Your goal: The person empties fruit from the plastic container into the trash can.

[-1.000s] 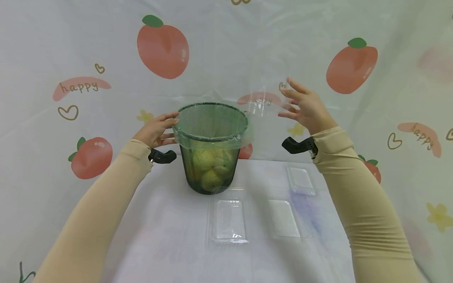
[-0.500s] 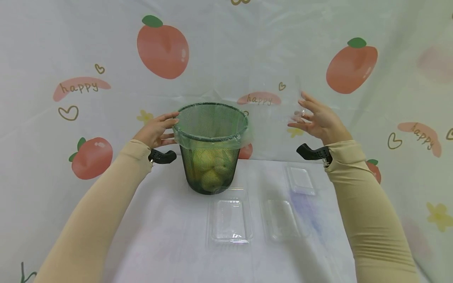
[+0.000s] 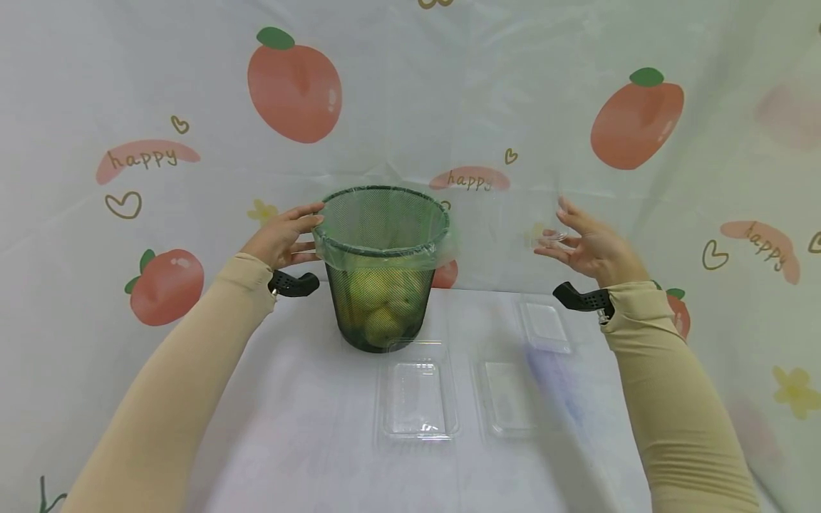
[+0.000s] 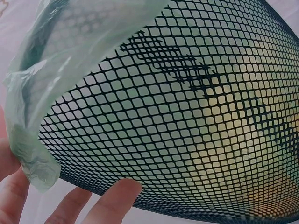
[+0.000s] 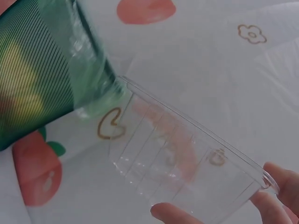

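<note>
A dark mesh wastebasket [image 3: 385,306], lined at the rim with a thin green plastic bag [image 3: 385,260], stands on the table at centre. Several round yellow-green fruits [image 3: 383,324] show through its mesh. My left hand [image 3: 282,234] rests its fairly straight fingers against the basket's left side and bagged rim; in the left wrist view its fingertips [image 4: 126,189] lie along the mesh. To the right of the basket, my right hand [image 3: 593,246] holds a clear plastic box [image 5: 163,149] in the air by one end, thumb and fingers at its rim.
Three clear plastic boxes lie on the white table: one box [image 3: 417,420] in front of the basket, a second box [image 3: 509,399] right of it, a third box [image 3: 545,328] farther back. A printed fruit-pattern cloth [image 3: 398,85] hangs behind the table.
My right hand has moved right and down, away from the basket, with the clear plastic box in it. The left hand and the basket stay in place.
</note>
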{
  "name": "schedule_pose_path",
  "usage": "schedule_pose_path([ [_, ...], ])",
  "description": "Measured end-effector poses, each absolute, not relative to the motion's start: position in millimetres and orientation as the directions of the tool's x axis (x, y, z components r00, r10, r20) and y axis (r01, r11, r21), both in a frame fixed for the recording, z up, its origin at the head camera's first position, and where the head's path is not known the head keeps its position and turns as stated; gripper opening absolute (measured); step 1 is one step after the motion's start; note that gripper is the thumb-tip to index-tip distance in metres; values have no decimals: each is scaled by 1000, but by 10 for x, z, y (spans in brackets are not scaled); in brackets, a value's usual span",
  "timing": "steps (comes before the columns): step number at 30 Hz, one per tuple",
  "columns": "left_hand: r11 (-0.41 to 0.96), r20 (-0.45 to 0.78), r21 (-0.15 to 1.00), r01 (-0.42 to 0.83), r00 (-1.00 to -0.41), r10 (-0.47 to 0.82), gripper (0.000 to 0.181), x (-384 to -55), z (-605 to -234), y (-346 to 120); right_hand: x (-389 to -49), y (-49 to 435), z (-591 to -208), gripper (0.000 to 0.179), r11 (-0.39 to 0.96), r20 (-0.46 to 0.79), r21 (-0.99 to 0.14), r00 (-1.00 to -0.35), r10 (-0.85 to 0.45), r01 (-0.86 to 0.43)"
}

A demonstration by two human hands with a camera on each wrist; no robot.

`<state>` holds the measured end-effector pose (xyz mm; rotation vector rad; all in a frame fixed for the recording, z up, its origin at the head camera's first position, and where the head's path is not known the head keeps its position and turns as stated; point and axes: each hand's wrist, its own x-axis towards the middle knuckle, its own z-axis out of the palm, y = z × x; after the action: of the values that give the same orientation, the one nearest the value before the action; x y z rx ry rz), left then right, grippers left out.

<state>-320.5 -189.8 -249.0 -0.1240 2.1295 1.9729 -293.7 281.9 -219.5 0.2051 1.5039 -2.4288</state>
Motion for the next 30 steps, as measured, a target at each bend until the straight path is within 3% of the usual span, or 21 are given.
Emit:
schedule_pose_path([
  [13, 97, -225, 972, -215, -969, 105, 55, -3192, -2482, -1912, -3048, 2819, -2875, 72, -298, -331, -867, -909, -255, 399],
  [30, 90, -222, 973, -212, -968, 117, 54, -3181, -2484, -1911, -3121, 2584, -3577, 63, -75, -371, -911, -886, -279, 405],
])
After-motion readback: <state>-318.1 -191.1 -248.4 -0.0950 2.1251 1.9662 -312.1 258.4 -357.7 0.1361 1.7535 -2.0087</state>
